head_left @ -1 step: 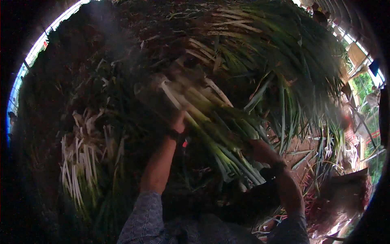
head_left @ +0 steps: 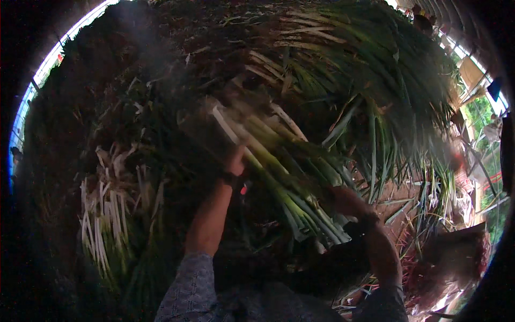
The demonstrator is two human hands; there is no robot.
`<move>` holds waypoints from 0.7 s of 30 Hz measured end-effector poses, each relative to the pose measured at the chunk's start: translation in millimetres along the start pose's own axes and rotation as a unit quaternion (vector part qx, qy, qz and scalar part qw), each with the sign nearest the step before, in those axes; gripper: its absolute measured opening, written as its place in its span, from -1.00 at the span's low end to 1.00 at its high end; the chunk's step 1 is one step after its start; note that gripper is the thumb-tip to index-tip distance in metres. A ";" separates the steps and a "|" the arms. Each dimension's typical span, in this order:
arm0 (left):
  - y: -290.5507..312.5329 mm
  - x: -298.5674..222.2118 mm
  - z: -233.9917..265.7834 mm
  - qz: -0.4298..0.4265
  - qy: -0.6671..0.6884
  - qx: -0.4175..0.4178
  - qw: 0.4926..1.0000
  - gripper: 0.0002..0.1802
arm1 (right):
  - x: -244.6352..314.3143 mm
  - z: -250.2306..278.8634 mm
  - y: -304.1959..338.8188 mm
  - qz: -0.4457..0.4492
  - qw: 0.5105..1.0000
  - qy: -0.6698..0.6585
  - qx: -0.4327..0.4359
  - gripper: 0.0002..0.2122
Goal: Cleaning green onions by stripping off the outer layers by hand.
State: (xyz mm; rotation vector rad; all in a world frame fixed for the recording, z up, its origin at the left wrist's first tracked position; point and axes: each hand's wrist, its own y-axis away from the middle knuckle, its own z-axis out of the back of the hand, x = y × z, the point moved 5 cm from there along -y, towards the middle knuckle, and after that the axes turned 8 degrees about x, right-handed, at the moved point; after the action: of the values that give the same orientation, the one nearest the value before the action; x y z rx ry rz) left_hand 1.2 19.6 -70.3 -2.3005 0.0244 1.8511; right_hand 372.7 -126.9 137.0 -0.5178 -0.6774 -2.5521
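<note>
A bundle of long green onions [head_left: 268,161] lies slantwise in front of me, its white stems up and left, its green leaves down and right. My left hand [head_left: 235,160] is closed on the stalks near the white end; the stalks partly hide its fingers. Over the leafy part, my right hand [head_left: 346,201] grips the bundle from the right side, though shade blurs its fingertips. A dark band circles each wrist. Beside the left wrist shows a small red thing [head_left: 244,189], too small to name.
A large heap of green onions [head_left: 397,64] fills the far right. Another pile [head_left: 107,214] with white stems lies at the left. Loose leaves lie on a brown surface [head_left: 397,193] at the right, near a dark reddish box-like thing [head_left: 456,257].
</note>
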 end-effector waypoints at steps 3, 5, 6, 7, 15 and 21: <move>-4.2 -17.9 -7.3 -0.028 0.038 -0.002 0.999 -0.42 | -9.6 -2.8 -0.7 -0.012 0.998 0.010 0.063 -0.56; -1.8 -47.9 -47.1 0.017 0.084 0.006 0.996 -0.45 | -27.2 -9.4 12.6 -0.009 0.999 -0.005 0.047 -0.57; 2.3 -65.4 -58.6 0.041 0.115 -0.006 0.993 -0.47 | -28.1 -10.3 16.8 -0.001 0.999 -0.021 0.026 -0.58; 3.8 -78.6 -64.7 0.071 0.169 -0.039 0.982 -0.48 | -25.6 -8.4 16.8 0.012 0.999 -0.034 0.005 -0.59; 14.8 -83.5 -51.3 0.082 0.132 -0.097 0.983 -0.54 | -28.0 -15.5 -3.8 0.059 0.998 0.014 -0.033 -0.63; 15.0 -78.9 -53.7 0.014 0.077 -0.081 0.994 -0.55 | -39.5 -16.8 -8.5 0.017 1.000 -0.011 -0.018 -0.60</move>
State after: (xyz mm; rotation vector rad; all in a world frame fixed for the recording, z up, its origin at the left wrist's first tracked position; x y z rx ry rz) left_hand 33.7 -11.8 15.1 -2.5621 -0.0768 1.7418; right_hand 397.1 -116.6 102.3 -0.5651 -0.6263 -2.5340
